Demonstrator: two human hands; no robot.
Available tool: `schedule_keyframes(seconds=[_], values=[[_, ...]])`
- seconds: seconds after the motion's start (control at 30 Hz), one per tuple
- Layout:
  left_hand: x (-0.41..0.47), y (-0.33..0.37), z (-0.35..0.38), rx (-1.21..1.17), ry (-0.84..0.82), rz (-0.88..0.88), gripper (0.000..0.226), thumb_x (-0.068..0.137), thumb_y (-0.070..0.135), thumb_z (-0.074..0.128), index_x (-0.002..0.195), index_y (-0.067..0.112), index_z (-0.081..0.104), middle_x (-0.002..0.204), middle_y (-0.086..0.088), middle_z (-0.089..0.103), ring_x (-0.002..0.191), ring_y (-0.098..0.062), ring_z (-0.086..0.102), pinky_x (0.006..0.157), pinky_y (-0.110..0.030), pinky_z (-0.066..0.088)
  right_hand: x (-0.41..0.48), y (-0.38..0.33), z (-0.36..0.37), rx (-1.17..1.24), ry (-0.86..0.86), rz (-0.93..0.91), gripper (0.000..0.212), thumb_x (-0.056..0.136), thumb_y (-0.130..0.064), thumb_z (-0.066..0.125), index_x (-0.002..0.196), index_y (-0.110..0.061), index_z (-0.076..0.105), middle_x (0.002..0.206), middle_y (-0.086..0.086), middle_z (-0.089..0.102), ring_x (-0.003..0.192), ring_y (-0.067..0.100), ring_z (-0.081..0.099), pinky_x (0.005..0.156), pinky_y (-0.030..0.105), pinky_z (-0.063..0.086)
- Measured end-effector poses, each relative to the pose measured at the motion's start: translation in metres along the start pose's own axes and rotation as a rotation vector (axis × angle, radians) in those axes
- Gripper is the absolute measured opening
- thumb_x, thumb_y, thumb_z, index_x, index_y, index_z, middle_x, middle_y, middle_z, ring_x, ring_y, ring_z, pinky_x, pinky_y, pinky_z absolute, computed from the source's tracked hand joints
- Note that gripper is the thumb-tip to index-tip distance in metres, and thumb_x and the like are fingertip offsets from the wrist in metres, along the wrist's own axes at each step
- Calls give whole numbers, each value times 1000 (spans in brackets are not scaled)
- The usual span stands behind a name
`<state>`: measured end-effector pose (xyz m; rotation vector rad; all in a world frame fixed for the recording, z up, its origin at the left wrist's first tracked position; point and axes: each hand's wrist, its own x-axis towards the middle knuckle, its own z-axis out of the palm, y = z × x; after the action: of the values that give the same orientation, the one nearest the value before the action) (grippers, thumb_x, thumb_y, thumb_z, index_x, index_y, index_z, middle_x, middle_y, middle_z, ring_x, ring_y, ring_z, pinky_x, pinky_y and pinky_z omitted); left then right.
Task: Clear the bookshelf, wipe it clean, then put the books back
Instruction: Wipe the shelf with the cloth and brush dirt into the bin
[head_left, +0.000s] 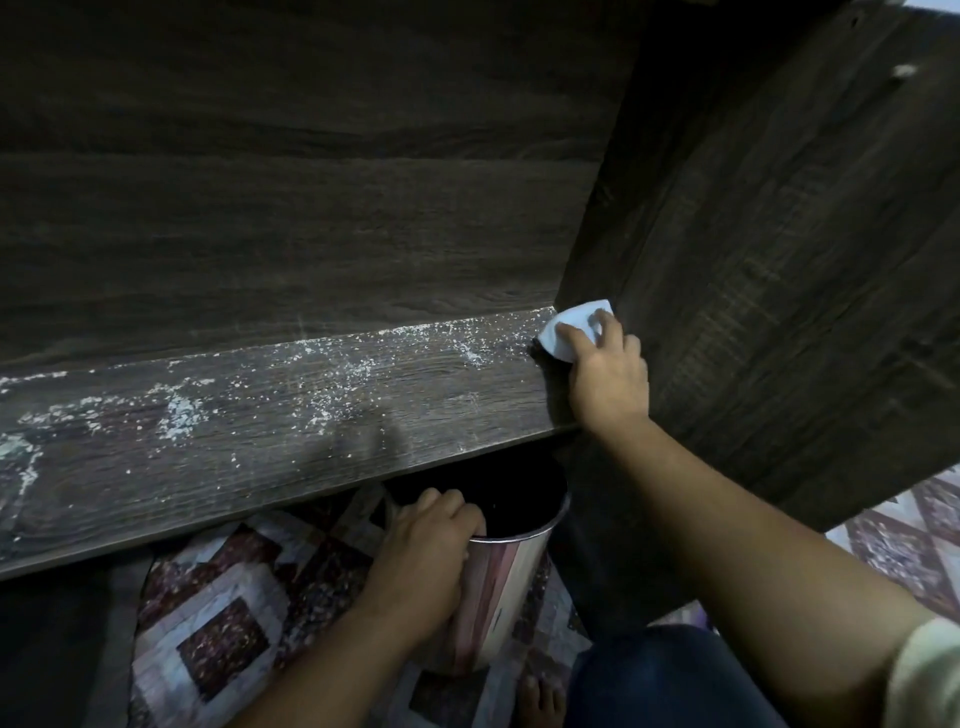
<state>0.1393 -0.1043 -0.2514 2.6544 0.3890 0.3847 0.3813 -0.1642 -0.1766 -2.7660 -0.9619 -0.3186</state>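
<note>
The dark wooden shelf board (270, 447) is bare of books and strewn with white dust and crumbs. At its far right corner my right hand (605, 374) presses a white tissue (566, 327) onto the board, right against the side panel. Below the board's front edge my left hand (431, 545) grips the rim of a shiny metal bin (514, 561), fingers curled over the rim into its dark inside. The bin stands just under the shelf edge.
The shelf's back panel (311, 182) and right side panel (779, 260) wall in the corner. A patterned quilt or rug (223, 623) covers the floor. My knee in blue jeans (665, 675) and a bare foot (540, 701) are at the bottom.
</note>
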Motion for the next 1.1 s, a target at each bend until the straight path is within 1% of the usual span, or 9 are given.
schedule_keyframes(seconds=[0.1,0.23,0.47,0.57,0.73,0.83,0.97,1.03,1.1], values=[[5,6,4,5,16,24,44,50,1,76,78,28,57,78,11,51,74,-14,51,58,-29,45,12,7,17,-29,-175,26,46,98,-20,42,142,-34,38,160,8,6,125,35,32,100,44,36],[5,11,6,23,33,33,44,51,3,77,83,27,59,81,10,51,77,-14,50,62,-27,44,24,4,33,47,-246,33,46,99,-37,36,145,-33,33,158,7,15,127,38,29,103,44,31],[-2,10,5,61,33,8,40,56,4,71,88,25,58,86,7,50,80,-18,50,64,-33,46,17,-3,35,103,-237,14,51,95,-28,42,146,-31,37,154,14,27,128,40,32,107,41,29],[-2,8,4,53,39,1,37,58,6,69,87,25,57,86,7,50,80,-19,50,63,-33,45,5,-22,40,93,-214,-77,54,93,-27,47,146,-27,38,151,21,32,135,36,32,109,36,23],[-3,3,2,38,54,-5,37,58,5,70,86,25,57,85,6,50,79,-21,51,62,-35,46,-15,-50,42,82,-217,-171,58,93,-26,49,148,-25,33,152,20,31,130,36,37,106,36,28],[-4,-2,1,27,66,-17,38,59,4,71,86,25,56,86,6,50,80,-21,51,62,-37,47,-19,-57,39,197,-211,-225,56,91,-20,51,146,-23,40,149,20,38,130,36,40,108,34,29],[-6,-6,-2,2,89,-11,38,61,4,71,87,26,55,86,8,50,80,-18,49,63,-34,46,0,-49,32,486,-76,-151,48,88,-7,54,136,-11,54,140,22,48,126,37,46,110,34,32],[-7,-8,-4,-5,93,-8,39,61,4,72,87,27,54,86,9,49,81,-17,48,65,-31,45,15,-41,28,443,97,-94,46,86,-5,57,131,-12,59,139,21,47,120,41,46,105,38,34],[-8,-9,-5,-2,96,-8,39,61,2,72,87,27,55,86,10,49,81,-16,47,66,-29,43,31,-31,21,327,170,-30,44,89,-7,54,131,-19,58,143,17,41,115,40,42,98,41,38]])
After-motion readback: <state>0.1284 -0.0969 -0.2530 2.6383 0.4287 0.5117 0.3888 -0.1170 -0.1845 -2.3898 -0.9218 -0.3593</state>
